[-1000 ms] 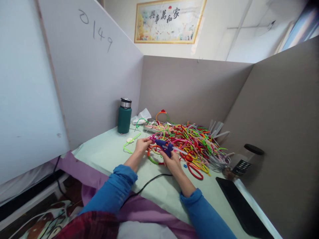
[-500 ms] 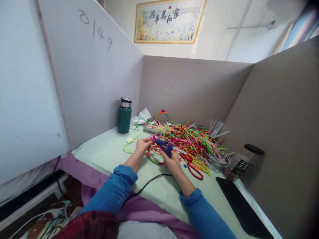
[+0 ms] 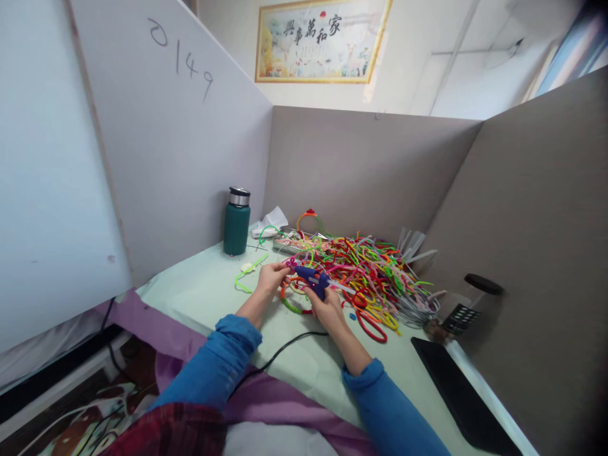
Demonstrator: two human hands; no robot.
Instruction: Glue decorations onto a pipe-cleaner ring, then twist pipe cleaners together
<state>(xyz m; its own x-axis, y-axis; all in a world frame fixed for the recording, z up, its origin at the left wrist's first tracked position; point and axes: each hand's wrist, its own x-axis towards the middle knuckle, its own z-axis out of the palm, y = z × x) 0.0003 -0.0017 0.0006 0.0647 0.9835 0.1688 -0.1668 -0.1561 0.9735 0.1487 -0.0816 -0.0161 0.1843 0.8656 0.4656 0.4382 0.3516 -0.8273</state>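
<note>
My right hand (image 3: pixel 325 305) is closed around the handle of a dark blue glue gun (image 3: pixel 311 277), with a pale glue stick (image 3: pixel 341 286) poking out of its back end. The nozzle points left, at a small magenta pipe-cleaner piece (image 3: pixel 291 263). My left hand (image 3: pixel 273 279) pinches that piece between thumb and fingers; whether the nozzle touches it I cannot tell. Below the gun, a ring of orange, red and green pipe cleaner (image 3: pixel 291 305) lies on the table, partly hidden by my hands. A black cord (image 3: pixel 285 347) runs from beneath my right hand toward the table's front edge.
A heap of colourful pipe cleaners (image 3: pixel 375 259) spreads behind and right of my hands, with red-handled scissors (image 3: pixel 373 326) beside it. A green bottle (image 3: pixel 236 221) stands at the back left. A black flat object (image 3: pixel 460 392) and a clear jar (image 3: pixel 463 313) are at the right. Grey partitions surround the table.
Both hands stay nearly where they were, the glue gun still against or close to the magenta piece. That piece appears slightly turned in my left fingers.
</note>
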